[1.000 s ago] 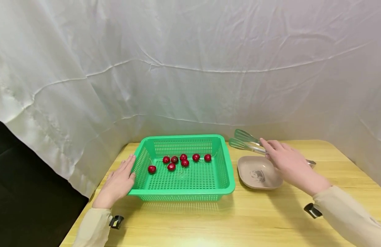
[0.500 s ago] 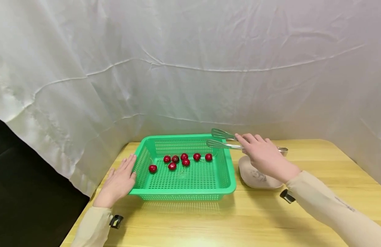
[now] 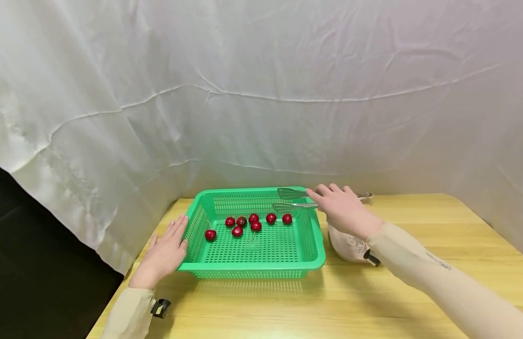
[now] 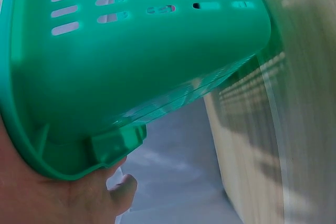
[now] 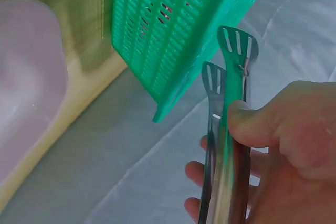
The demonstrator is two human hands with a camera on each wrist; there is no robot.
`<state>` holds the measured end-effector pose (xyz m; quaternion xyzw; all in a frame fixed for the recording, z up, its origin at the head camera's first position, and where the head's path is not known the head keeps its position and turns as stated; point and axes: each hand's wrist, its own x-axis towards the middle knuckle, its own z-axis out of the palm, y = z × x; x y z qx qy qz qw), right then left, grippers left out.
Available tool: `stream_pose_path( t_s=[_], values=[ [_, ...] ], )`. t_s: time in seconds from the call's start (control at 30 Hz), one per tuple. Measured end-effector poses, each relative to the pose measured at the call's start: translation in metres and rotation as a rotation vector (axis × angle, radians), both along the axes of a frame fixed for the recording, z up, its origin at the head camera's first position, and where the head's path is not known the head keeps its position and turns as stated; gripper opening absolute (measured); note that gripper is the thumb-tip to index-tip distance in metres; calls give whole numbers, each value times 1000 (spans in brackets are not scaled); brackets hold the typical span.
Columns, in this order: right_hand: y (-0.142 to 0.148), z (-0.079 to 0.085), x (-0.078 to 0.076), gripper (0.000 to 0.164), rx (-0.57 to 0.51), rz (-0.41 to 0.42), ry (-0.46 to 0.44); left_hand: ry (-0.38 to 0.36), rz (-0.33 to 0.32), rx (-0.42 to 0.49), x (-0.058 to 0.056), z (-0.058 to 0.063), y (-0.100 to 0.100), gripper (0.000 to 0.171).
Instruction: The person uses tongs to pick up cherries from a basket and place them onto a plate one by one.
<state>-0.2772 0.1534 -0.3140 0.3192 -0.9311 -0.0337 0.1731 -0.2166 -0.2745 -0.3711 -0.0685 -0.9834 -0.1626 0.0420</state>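
Observation:
A green plastic basket (image 3: 253, 265) with slotted walls holds several dark red cherries (image 3: 237, 231), some with stems. My left hand (image 3: 165, 252) rests on the basket's left rim, its fingers straight along it. My right hand (image 3: 344, 212) grips metal tongs (image 5: 226, 145), thumb on one arm and fingers round the other. The slotted tips of the tongs stand apart, over the back right part of the basket and above the rightmost cherry (image 3: 287, 219). In the right wrist view the tips overlap the basket's outer side.
A beige shallow bowl (image 3: 346, 247) stands right of the basket, partly hidden under my right forearm. The wooden table (image 3: 244, 310) ends at a pale cloth curtain (image 3: 261, 132) behind. Dark material (image 3: 41, 263) lies off the table's left side.
My right hand has carried the tongs left, from over the bowl to over the basket's right side. The left hand stays on the rim, and the cherries lie as before.

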Motion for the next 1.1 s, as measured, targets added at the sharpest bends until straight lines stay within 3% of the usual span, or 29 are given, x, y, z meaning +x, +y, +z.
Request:
stream_pose_path(
  t_s=[0.27, 0.4, 0.67, 1.1],
  values=[
    [-9, 6, -6, 57, 146, 26, 56, 0, 2, 19, -1, -4, 3, 59],
    [-16, 9, -10, 47, 201, 26, 55, -8, 7, 27, -1, -2, 3, 59],
    [-34, 15, -18, 38, 293, -56, -30, -11, 18, 31, 0, 1, 2, 60],
    [-54, 1, -32, 34, 403, -150, -125, -3, 21, 38, 0, -1, 3, 60]
  ],
)
